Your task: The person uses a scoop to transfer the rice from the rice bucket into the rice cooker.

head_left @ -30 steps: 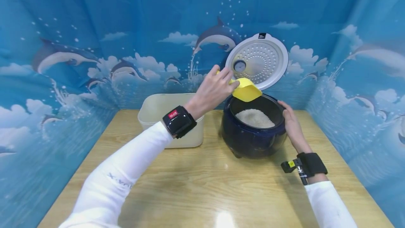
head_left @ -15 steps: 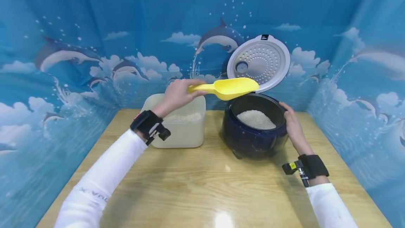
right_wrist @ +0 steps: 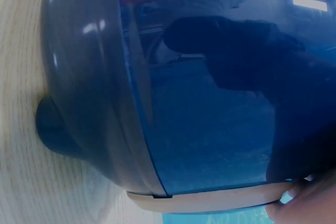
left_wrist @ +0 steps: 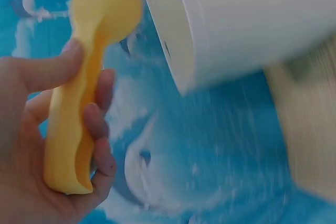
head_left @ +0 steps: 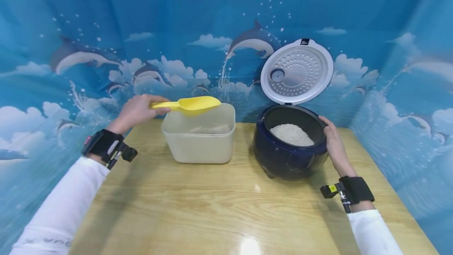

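In the head view my left hand [head_left: 141,109] grips the handle of a yellow scoop [head_left: 198,104], whose bowl is over the cream bin [head_left: 199,146]. Some rice [head_left: 212,129] lies inside that bin. The left wrist view shows thumb and fingers wrapped round the scoop's handle [left_wrist: 73,124]. My right hand [head_left: 334,143] rests against the right side of a dark blue rice cooker [head_left: 288,158], fingers at its rim. A mound of white rice [head_left: 291,134] sits in the cooker. Only a bit of the right hand shows in the right wrist view, beside the cooker's shell [right_wrist: 210,129].
The cooker's lid [head_left: 298,72] stands raised at the back, near a blue dolphin-print curtain [head_left: 198,19] that encloses the back and sides. Bin and cooker stand side by side, apart, on a wooden table [head_left: 198,204].
My left hand has swung left with the scoop, from above the cooker to above the bin. The scoop's bowl has turned from tipped to nearly level. The right hand stays at the cooker.
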{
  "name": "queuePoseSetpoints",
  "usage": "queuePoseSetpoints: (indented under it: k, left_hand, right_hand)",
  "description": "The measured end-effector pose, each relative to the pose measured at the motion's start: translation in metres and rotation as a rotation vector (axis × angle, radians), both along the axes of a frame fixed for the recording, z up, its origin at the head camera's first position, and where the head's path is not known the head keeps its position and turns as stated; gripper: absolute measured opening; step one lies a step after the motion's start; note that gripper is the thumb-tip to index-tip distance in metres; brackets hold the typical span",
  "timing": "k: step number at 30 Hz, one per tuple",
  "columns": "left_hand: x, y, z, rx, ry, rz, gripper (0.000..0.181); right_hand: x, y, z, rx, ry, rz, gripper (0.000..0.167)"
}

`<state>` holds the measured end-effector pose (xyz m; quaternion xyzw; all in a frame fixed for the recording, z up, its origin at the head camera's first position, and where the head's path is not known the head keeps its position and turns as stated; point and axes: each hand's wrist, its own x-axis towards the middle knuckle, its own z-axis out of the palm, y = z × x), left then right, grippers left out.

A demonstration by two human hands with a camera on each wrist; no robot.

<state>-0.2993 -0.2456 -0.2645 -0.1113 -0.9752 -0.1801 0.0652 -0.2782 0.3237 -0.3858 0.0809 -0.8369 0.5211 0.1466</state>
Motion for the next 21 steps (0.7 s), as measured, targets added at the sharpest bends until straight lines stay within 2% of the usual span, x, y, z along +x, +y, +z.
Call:
queuePoseSetpoints:
  k: [3, 6, 10, 13, 14, 15, 16, 18, 21]
  left_hand:
    - [0.001, -0.012, 0.004, -0.157, 0.008, 0.006, 0.048]
    - [0.001, -0.011, 0.006, -0.322, 0.059, -0.007, 0.042]
    - [-0.003, 0.008, 0.004, -0.487, 0.146, -0.067, 0.031]
    - [-0.007, 0.026, -0.005, -0.595, 0.213, -0.128, 0.006]
    - [-0.009, 0.031, -0.008, -0.633, 0.237, -0.145, 0.006]
    - [-0.01, 0.036, -0.01, -0.666, 0.257, -0.158, 0.015]
    - [-0.012, 0.04, -0.012, -0.687, 0.265, -0.17, 0.021]
    - [-0.016, 0.044, -0.017, -0.687, 0.245, -0.189, 0.023]
    - [-0.021, 0.046, -0.022, -0.602, 0.149, -0.218, 0.001]
  right_hand:
    - [0.002, -0.001, 0.001, 0.0, -0.004, -0.004, 0.052]
    - [0.003, -0.002, 0.001, -0.007, -0.015, -0.002, 0.053]
    - [0.003, -0.002, 0.002, -0.012, -0.011, -0.001, 0.052]
    - [0.002, -0.002, 0.002, -0.013, 0.0, 0.0, 0.052]
    - [0.002, -0.002, 0.001, -0.015, 0.001, 0.0, 0.052]
    - [0.001, -0.001, 0.001, -0.015, 0.004, 0.0, 0.051]
    - [0.001, -0.001, 0.001, -0.015, 0.006, 0.0, 0.051]
    - [0.0, -0.001, 0.0, -0.014, 0.01, 0.001, 0.051]
    - [0.0, 0.0, 0.001, -0.014, 0.013, 0.003, 0.051]
